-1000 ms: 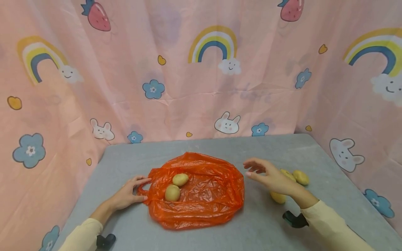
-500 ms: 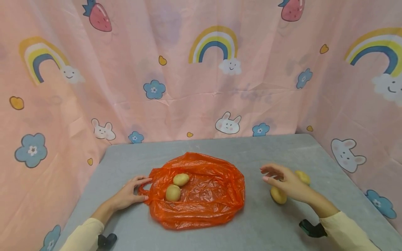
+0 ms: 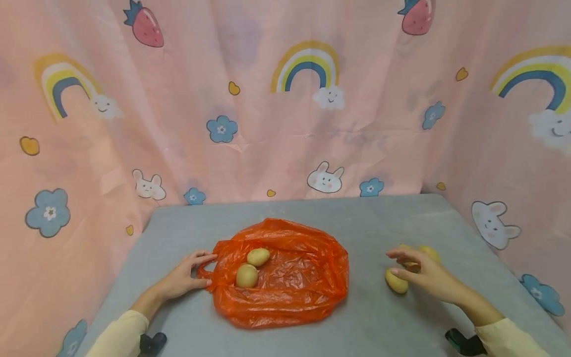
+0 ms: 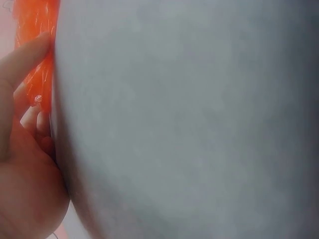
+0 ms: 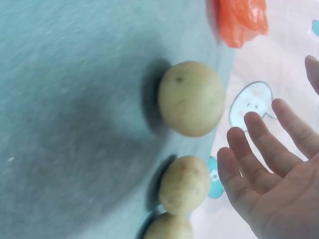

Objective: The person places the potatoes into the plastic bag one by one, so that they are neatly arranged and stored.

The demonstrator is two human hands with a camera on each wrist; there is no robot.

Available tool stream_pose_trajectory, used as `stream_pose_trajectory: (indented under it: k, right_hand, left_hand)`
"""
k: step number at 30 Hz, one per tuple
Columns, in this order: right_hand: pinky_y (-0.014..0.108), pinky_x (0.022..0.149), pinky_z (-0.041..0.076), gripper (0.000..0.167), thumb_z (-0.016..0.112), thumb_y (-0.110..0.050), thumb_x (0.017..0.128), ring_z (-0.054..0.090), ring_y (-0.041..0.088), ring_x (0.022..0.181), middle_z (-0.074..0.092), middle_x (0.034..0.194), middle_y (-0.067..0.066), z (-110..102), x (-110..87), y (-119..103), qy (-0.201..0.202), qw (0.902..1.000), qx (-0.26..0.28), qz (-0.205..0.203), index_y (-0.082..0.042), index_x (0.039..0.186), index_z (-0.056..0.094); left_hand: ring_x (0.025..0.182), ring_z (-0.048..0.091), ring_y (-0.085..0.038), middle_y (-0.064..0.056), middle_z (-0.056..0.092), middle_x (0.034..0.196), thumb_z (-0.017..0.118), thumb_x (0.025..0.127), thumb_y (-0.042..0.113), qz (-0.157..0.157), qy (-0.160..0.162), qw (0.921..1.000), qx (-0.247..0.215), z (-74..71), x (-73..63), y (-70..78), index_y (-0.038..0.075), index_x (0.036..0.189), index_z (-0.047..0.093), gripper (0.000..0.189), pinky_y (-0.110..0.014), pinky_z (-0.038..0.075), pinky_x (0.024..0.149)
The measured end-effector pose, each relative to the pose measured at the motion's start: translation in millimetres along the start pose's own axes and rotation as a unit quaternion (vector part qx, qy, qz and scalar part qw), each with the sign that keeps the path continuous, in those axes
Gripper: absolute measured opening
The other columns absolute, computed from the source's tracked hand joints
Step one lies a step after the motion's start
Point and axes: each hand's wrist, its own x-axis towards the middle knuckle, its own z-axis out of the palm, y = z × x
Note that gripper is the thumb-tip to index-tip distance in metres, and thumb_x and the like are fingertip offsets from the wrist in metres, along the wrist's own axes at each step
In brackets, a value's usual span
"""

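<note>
Across the middle of the surface (image 3: 250,343) lay the bag (image 3: 276,310), orange, thin and crumpled, its mouth gaping upward, and look at its left end: two potatoes tucked inside! The upper potato (image 3: 258,257) sat just beyond the lower potato (image 3: 247,275), side by side against the plastic.

At that same end, the left hand (image 3: 185,277) rested on the edge, thumb and forefinger spread either side of the looped handle (image 3: 204,273), fingertips touching the bag.

Over on the right, the right hand (image 3: 428,275) hovered above more potatoes, fingers parted and lightly bent, palm unfilled! Just below its thumb lay the near potato (image 3: 396,281); beyond the knuckles, the far potato (image 3: 430,254); and between them the third potato (image 3: 414,268), mostly covered by the fingers. From the right wrist, all three showed in a line, one apart from the other two, which crowded together, and the fingers were well clear of them.

Both arms wore cream sleeves (image 3: 118,337), and behind it all hung a pink curtain (image 3: 285,148) printed with rainbows, rabbits and blue flowers.
</note>
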Motion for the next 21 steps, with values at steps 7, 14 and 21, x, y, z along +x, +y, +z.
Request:
stream_pose_trajectory:
  k: [7, 14, 21]
  right_hand:
    - [0.033, 0.080, 0.055, 0.042, 0.072, -0.016, 0.093, 0.061, -0.001, 0.104, 0.064, 0.129, 0.022, -1, -6.7, 14, -0.012, 0.9997, -0.017, -0.011, 0.002, 0.130, 0.062]
    - [0.025, 0.075, 0.054, 0.048, 0.077, -0.010, 0.088, 0.058, -0.010, 0.106, 0.057, 0.127, -0.028, -3, -9.7, 30, -0.030, 0.9981, 0.008, -0.054, 0.008, 0.130, 0.060]
    - [0.022, 0.075, 0.056, 0.045, 0.075, -0.002, 0.088, 0.055, -0.012, 0.110, 0.052, 0.129, -0.036, -2, -9.7, 46, -0.063, 0.9916, 0.044, -0.104, 0.011, 0.128, 0.059]
  left_hand:
    - [0.139, 0.035, -0.048, -0.019, 0.043, 0.150, 0.078, 0.088, 0.030, 0.015, 0.011, 0.9997, 0.013, 3.4, -1.3, -0.3, 0.008, 0.144, 0.055, 0.065, -0.076, 0.025, 0.109]
    - [0.139, 0.034, -0.048, -0.019, 0.043, 0.150, 0.078, 0.088, 0.029, 0.015, 0.010, 0.9998, 0.006, 3.2, -0.2, -3.1, 0.009, 0.144, 0.056, 0.064, -0.077, 0.024, 0.109]
    - [0.139, 0.034, -0.048, -0.020, 0.043, 0.150, 0.078, 0.088, 0.028, 0.022, 0.008, 0.9997, 0.011, 3.0, 1.0, -4.5, 0.008, 0.144, 0.056, 0.063, -0.076, 0.025, 0.110]
